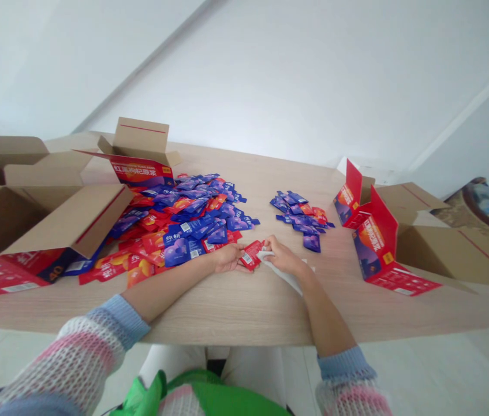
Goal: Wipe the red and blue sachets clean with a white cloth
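My left hand point(228, 258) and my right hand point(284, 258) meet near the middle of a light wood table point(227, 306). Between them is a small red sachet point(251, 255), pinched by my left fingertips at its near end. My right hand grips a white cloth point(281, 274), which touches the sachet's far end. To the left lies a large heap of red and purple-blue sachets point(187, 222). A smaller heap of mostly purple-blue sachets point(299, 216) sits beyond my right hand.
Open cardboard cartons with red printed flaps stand at the table's left end point(53, 214) and right end point(447, 248). A green bag point(201, 396) lies on the person's lap below the near table edge. Pale walls rise behind the table.
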A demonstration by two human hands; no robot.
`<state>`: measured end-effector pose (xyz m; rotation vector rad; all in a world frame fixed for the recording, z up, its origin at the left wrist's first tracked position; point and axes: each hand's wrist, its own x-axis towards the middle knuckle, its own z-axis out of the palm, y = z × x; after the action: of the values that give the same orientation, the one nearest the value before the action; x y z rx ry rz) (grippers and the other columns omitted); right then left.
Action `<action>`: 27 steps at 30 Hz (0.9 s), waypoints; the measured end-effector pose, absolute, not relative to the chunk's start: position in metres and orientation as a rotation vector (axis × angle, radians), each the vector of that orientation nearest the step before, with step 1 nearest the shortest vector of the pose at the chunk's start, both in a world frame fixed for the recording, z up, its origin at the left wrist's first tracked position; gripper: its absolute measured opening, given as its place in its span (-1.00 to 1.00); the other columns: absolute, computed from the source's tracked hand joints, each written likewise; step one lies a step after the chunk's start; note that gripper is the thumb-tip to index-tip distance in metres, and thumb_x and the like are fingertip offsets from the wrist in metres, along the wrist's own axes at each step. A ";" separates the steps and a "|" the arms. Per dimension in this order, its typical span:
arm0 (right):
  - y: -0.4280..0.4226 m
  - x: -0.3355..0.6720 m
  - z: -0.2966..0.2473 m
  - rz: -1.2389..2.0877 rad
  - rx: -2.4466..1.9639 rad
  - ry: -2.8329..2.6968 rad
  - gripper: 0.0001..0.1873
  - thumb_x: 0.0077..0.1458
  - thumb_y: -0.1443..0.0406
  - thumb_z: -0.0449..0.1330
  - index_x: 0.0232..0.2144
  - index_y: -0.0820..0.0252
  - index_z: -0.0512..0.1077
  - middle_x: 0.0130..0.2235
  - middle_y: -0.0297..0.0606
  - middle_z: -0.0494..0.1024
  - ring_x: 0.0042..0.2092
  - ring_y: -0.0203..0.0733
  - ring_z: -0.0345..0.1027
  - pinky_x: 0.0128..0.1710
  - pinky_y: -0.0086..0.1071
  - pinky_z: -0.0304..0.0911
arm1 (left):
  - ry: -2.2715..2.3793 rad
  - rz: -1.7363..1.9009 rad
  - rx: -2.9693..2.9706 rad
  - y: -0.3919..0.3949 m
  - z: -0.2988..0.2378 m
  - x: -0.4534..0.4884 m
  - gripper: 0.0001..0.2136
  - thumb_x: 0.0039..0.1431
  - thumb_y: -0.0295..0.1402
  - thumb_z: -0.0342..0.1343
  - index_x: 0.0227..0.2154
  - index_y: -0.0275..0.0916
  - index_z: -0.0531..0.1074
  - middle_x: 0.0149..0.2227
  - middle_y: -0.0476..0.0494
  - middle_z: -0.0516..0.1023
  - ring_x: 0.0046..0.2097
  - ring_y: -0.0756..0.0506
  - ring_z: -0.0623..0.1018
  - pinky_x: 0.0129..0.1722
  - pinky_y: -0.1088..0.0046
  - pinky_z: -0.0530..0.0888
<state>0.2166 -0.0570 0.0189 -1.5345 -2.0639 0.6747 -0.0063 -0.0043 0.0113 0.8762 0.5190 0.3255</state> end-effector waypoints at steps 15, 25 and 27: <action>-0.063 0.167 0.033 0.210 -1.289 -1.900 -0.78 0.20 0.29 0.00 -0.11 0.18 0.32 -0.11 -0.14 0.39 -0.04 -0.12 0.26 -0.02 -0.24 0.19 | 0.625 0.323 0.754 0.007 0.006 -0.002 -0.74 0.15 -0.55 -0.07 -0.13 -0.41 0.40 -0.37 -0.30 0.58 -0.33 -0.14 0.60 -0.24 0.24 0.53; -0.044 0.165 0.005 -0.004 -1.653 -2.010 -0.82 0.22 0.24 0.02 -0.21 0.21 0.34 -0.18 -0.08 0.41 -0.09 -0.02 0.24 -0.09 -0.19 0.19 | 0.521 0.277 0.782 0.010 0.004 -0.013 -0.69 0.12 -0.55 0.03 -0.05 -0.39 0.36 -0.30 -0.33 0.59 -0.26 -0.18 0.61 -0.17 0.19 0.52; -0.035 0.179 0.004 -0.023 -1.812 -1.913 -0.83 0.21 0.26 0.04 -0.21 0.21 0.35 -0.17 -0.06 0.43 -0.08 -0.01 0.25 -0.09 -0.21 0.19 | 0.519 0.273 0.772 0.010 0.006 -0.014 -0.67 0.15 -0.51 0.04 -0.01 -0.42 0.34 -0.24 -0.38 0.58 -0.21 -0.20 0.61 -0.14 0.18 0.50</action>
<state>0.1786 -0.0349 0.0040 -1.8120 -1.9135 -0.0231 -0.0145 0.0103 0.0057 0.7720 0.5193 0.2730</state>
